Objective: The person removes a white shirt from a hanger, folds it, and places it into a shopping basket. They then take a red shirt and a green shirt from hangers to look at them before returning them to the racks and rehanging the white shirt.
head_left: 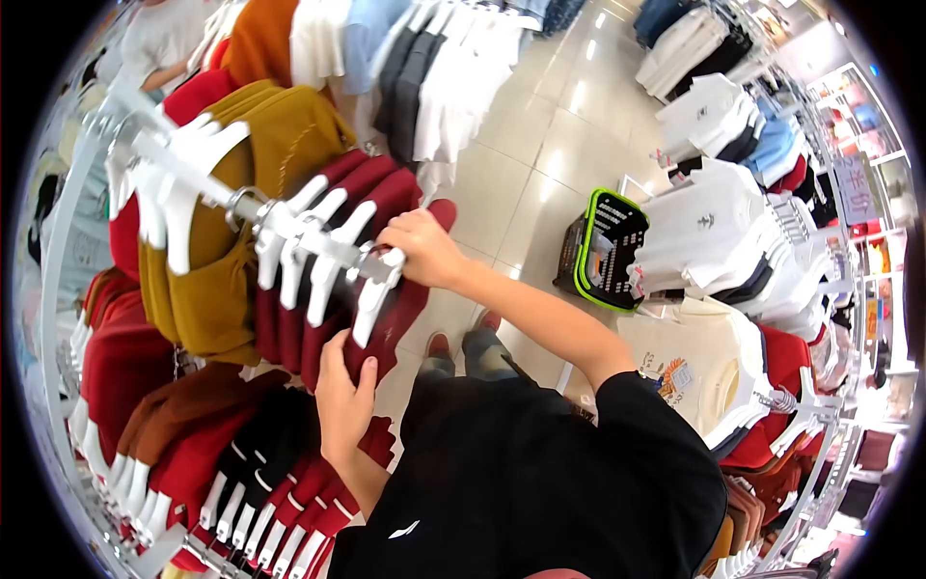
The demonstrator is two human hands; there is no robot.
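My right hand (420, 249) is closed at the front white hanger (374, 304), which hangs at the end of a metal rail (183, 169). Dark red garments (386, 193) hang from this and several hangers behind it. Lower down, my left hand (345, 398) is raised against the front dark red garment, its thumb apart from the fingers. Mustard garments (207, 304) hang on the same rail, left of the dark red ones.
A black basket with a green rim (583, 253) stands on the tiled floor (511, 179). White shirts (709, 227) and a cream shirt (690, 362) hang at the right. Red and black garments hang on a lower rail (207, 555). Part of another person (159, 43) shows at the upper left.
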